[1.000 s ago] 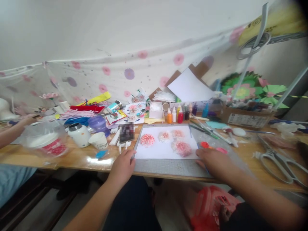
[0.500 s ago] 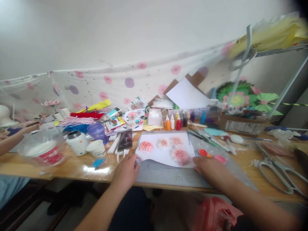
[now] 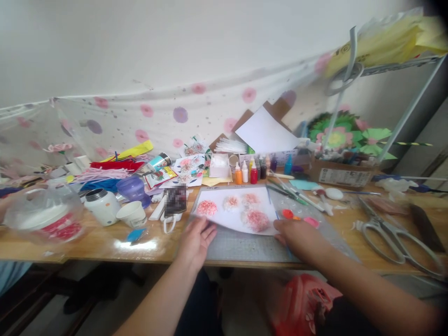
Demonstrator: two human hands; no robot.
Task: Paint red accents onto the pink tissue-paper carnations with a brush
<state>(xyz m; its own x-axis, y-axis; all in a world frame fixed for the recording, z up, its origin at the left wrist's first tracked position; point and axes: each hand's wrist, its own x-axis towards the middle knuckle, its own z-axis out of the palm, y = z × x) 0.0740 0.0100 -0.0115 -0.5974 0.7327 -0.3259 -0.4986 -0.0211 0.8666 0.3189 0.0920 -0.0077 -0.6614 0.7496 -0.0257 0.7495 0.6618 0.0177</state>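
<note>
A white sheet of paper point(image 3: 219, 221) lies on a grey cutting mat point(image 3: 241, 249), its front edge bowed. On it are several round clusters of red, pink and white bits, one red cluster point(image 3: 207, 208) at left and a larger pink one point(image 3: 256, 220) at right. My left hand point(image 3: 196, 240) is at the paper's front left corner, palm turned upward and fingers apart. My right hand point(image 3: 299, 237) pinches the front right corner between thumb and fingers. Just beyond it are small red point(image 3: 287, 213) and pink point(image 3: 311, 222) pieces.
Large scissors point(image 3: 392, 238) lie at right. Small paint bottles point(image 3: 254, 172) stand behind the paper. A paper cup point(image 3: 132, 214), a white jar point(image 3: 102, 207) and a bagged tub point(image 3: 45, 219) stand at left. A co-worker's arm point(image 3: 16, 200) shows at far left.
My left hand has loosened and turned palm up, its fingers spreading at the paper's corner. My right hand keeps its pinch. The whole view has shifted slightly.
</note>
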